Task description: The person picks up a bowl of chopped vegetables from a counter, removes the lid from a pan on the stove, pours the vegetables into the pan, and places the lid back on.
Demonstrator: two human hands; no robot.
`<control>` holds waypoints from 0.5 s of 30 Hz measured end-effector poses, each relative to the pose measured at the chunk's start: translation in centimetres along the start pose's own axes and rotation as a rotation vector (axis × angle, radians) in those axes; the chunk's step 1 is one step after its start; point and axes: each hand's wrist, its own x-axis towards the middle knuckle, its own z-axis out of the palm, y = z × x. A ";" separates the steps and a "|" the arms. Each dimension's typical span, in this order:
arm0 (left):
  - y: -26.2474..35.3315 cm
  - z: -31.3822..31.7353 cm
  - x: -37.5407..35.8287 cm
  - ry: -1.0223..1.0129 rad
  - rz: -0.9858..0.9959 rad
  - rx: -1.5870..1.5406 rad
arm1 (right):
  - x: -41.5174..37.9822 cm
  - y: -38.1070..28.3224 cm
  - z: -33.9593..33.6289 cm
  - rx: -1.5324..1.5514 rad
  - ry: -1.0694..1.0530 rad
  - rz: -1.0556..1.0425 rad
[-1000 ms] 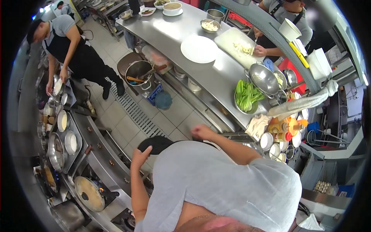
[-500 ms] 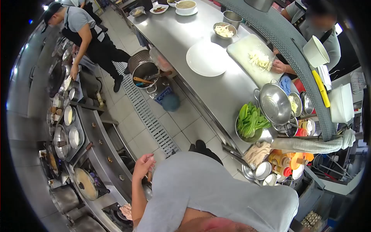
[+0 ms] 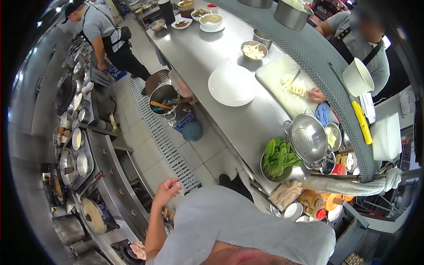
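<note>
My left hand (image 3: 167, 192) hangs in the air to the left of my grey shirt, over the aisle floor. Its fingers are loosely bent and slightly apart, and I see nothing in them. Closest to it are the worktop edge with stove knobs (image 3: 121, 191) and the slotted floor drain (image 3: 170, 154). My right hand is out of sight behind or beyond my body. Across the aisle, the steel counter (image 3: 185, 51) bears a bowl of green leaves (image 3: 279, 158), a steel colander (image 3: 307, 137) and a white plate (image 3: 232, 85).
A co-worker (image 3: 104, 33) stands by the stoves at upper left. Another person's hand (image 3: 316, 95) rests by chopped pale pieces on a cutting board (image 3: 276, 73). A large pot (image 3: 163, 95) with utensils stands in the aisle. A lidded pan (image 3: 93, 215) sits on the left range.
My left hand's fingers have curled a little more. The co-worker at upper left has drawn an arm back from the pans. The person at right has straightened, leaving one hand at the board.
</note>
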 end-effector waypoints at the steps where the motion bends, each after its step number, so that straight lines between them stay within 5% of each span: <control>1: 0.1 0.1 0.1 -0.003 0.007 0.007 | 0.6 -1.4 0.9 -0.002 -0.049 -0.056; 6: -0.2 -0.8 1.4 -0.010 0.053 0.026 | 5.4 -11.2 2.4 -0.027 -0.196 -0.431; 9: -0.3 -1.9 2.1 -0.016 0.062 0.037 | 9.1 -18.6 -0.7 -0.078 0.091 -0.413; 11: -0.2 -2.9 2.6 -0.019 0.088 0.033 | 10.6 -23.5 -4.8 -0.333 0.270 -0.893; 15: -1.6 -6.1 5.5 -0.093 0.130 0.143 | 8.1 -35.6 -11.7 0.235 0.482 -0.616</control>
